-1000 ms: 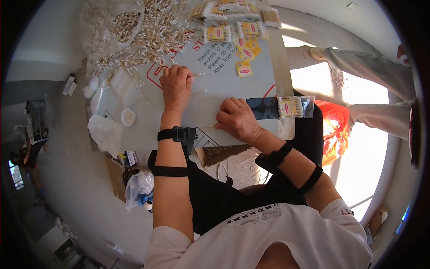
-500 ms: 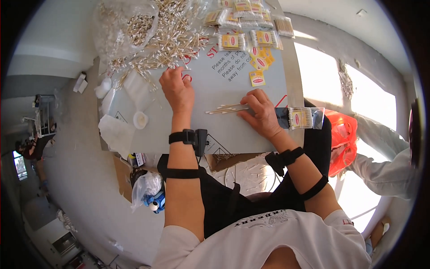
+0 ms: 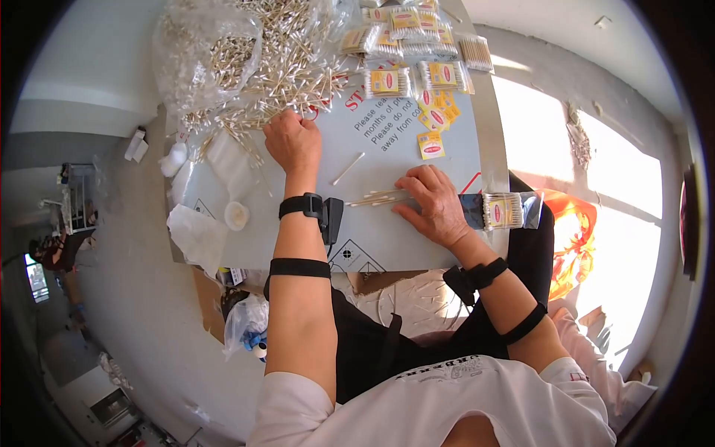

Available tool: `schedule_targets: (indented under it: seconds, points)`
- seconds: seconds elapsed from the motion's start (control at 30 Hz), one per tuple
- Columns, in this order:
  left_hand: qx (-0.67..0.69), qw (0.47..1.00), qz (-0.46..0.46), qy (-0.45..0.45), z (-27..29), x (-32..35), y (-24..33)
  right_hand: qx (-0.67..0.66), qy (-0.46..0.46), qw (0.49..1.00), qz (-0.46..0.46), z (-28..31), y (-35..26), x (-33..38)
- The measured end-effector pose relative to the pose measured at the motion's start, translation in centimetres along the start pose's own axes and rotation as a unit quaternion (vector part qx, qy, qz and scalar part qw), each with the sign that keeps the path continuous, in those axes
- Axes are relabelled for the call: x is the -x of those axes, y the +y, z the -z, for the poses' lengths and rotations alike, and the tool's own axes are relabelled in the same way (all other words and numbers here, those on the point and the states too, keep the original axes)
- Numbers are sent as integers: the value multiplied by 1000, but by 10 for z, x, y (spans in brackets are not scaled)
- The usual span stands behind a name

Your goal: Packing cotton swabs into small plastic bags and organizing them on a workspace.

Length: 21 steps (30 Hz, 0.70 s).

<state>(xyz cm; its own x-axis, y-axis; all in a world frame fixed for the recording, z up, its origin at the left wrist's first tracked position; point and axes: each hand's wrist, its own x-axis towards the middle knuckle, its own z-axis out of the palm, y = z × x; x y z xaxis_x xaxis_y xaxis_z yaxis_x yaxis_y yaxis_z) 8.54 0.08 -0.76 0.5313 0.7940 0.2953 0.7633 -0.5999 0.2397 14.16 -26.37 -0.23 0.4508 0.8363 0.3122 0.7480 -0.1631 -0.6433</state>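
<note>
Reaching up since a moment ago, the left hand [image 3: 292, 141] now digs curled fingers into the loose cotton swabs [image 3: 279, 74] heaped on the tabletop [image 3: 387, 238], while the right hand [image 3: 436, 205] still pins a small gathered swab bundle [image 3: 380, 199] flat beside a filled packet [image 3: 503, 210].

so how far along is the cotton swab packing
Done: several filled clear swab packets with yellow labels lie at the table's far edge, one more by the right wrist. In hand: the right hand presses a small bundle of swabs; the left hand reaches into the loose swab pile. Left: that big pile and loose yellow labels.
</note>
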Motion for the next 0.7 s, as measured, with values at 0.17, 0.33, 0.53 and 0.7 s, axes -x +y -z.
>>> schedule_targets:
  seconds: [0.17,0.33,0.53,0.7]
  points:
    - [38,993,-9,-116,16,23,-1,-13,0,1000,2,3,6,2]
    - [147,961,-72,-221,33,46,6,-2,-6,1000,-5,4,3,1]
    - [82,982,-167,40,10,-3,7,-6,-8,1000,-11,2,0,1]
    - [61,975,-199,-79,13,0,14,2,-13,1000,-16,3,6,4]
